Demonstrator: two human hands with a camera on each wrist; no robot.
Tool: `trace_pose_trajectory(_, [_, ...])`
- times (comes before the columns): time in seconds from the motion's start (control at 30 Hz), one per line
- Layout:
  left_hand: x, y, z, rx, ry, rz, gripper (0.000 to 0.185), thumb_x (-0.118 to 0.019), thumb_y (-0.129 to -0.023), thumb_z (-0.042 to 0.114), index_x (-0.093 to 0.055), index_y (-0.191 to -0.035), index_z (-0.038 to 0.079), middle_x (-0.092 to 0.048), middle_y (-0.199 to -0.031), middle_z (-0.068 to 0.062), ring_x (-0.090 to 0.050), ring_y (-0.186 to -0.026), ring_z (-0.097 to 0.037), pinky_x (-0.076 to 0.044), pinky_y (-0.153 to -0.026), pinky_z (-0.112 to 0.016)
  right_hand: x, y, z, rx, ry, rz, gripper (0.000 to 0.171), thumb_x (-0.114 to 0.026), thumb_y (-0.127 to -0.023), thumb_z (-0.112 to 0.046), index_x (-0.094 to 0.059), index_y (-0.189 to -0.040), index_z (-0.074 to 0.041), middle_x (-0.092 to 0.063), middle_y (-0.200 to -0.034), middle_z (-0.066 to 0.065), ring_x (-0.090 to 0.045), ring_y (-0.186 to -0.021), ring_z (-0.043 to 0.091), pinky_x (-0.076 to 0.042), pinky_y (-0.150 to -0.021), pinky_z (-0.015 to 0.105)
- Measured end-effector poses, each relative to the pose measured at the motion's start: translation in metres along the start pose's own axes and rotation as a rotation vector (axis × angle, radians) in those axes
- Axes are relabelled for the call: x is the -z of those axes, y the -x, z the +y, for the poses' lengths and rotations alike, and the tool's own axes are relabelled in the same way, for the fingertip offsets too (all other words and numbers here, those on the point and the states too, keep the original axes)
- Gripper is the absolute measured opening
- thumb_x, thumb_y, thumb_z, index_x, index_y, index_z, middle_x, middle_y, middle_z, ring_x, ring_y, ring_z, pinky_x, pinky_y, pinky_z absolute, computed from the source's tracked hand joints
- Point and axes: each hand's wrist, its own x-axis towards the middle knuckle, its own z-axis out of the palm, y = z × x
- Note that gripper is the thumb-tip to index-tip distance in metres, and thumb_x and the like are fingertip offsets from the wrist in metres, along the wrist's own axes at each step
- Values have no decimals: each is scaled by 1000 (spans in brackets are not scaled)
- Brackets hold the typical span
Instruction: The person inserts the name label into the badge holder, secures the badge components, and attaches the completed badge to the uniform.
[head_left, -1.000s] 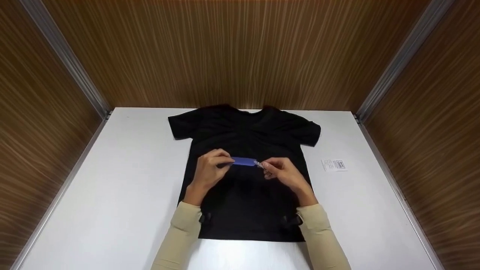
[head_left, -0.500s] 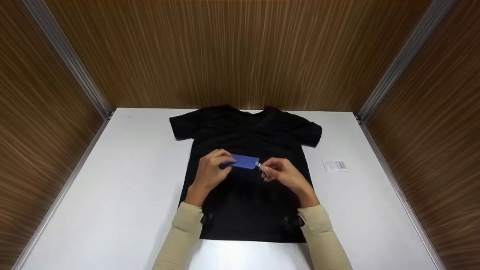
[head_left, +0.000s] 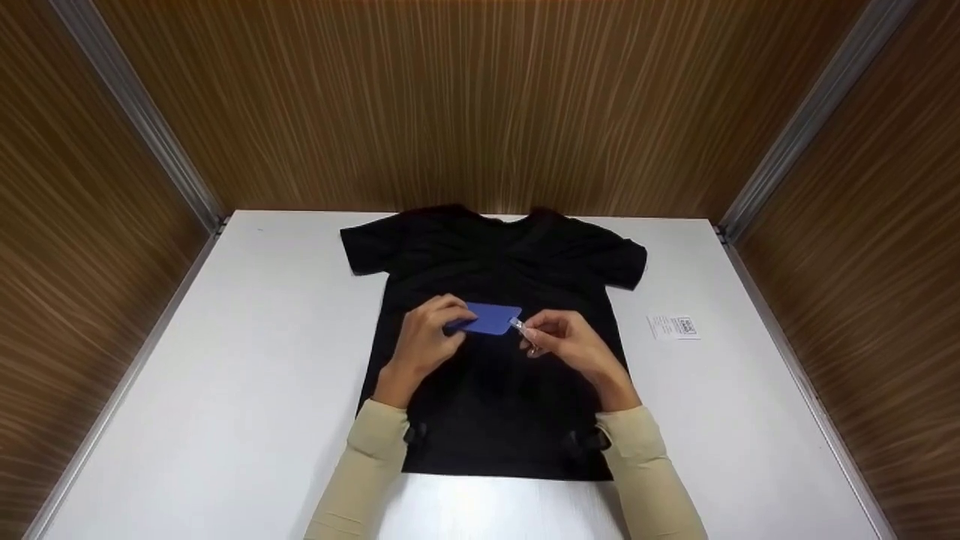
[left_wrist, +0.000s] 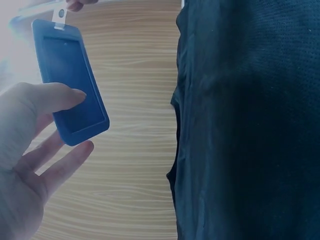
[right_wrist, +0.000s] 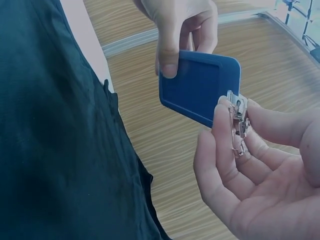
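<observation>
**Now two hands hold a blue badge holder over a black shirt**

Closest to the person are two arms in tan sleeves (head_left: 360,465). They reach out over a white table (head_left: 247,375).

Next comes the black T-shirt (head_left: 495,405). It lies flat on the table, spread out, with its neck at the far end and a short sleeve sticking out on each side. Both hands are above the middle of the shirt.

The left hand (head_left: 424,341) grips one end of the blue badge holder (head_left: 491,318). Its thumb presses on the flat blue face and its other fingers curl behind it. The left wrist view shows the thumb (left_wrist: 55,95) on the front and fingers under the bottom edge.

The right hand (head_left: 566,345) pinches the small metal clip (right_wrist: 239,125) at the other end of the holder. Thumb and first fingers are curled tight on the clip, and the rest of the hand is half open. The holder hangs in the air between the two hands, a little tilted, not touching the shirt.

Off to the right, well apart from the shirt, a small white paper card (head_left: 673,327) with black print lies flat on the table.

Farthest away are brown wooden walls (head_left: 480,105) that stand around the table on three sides.
</observation>
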Motion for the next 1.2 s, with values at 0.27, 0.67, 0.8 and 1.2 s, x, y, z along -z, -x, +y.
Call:
trace_pose_trajectory(0.27, [-3,0,3,25,-6,-60,29,-81,-76,-5,-81,-101,11,-73,-103,-7,-71,-95,-24,-60,-80,-40,-5,-1,-4,47,-19,56,16,-66,-99,-5,-68,-104,9,-74,-87,4,-72,-78,15,-61,-72,27])
trace_pose_trajectory(0.67, [-6,-2,11,49,23,-60,17,-77,-89,4,-80,-104,9,-74,-102,-6,-72,-92,-20,-60,-81,-37,-8,-1,-3,66,-17,90,25,-66,-98,-2,-62,-107,21,-74,-87,1,-71,-75,9,-60,-70,24])
trace_pose_trajectory(0.8, [-7,-4,16,61,54,-38,14,-73,-95,8,-80,-106,9,-75,-101,-6,-73,-92,-19,-60,-82,-36,-9,-2,-3,63,-13,86,21,-66,-98,-2,-64,-104,18,-74,-86,0,-70,-75,9,-59,-69,23])
trace_pose_trajectory(1.2, [-17,-4,33,54,117,-6,25,-72,-97,23,-79,-114,6,-80,-106,-11,-77,-94,-23,-62,-83,-35,-16,-3,-1,78,36,65,19,-65,-98,0,-66,-104,18,-71,-93,30,-69,-74,8,-58,-68,22])
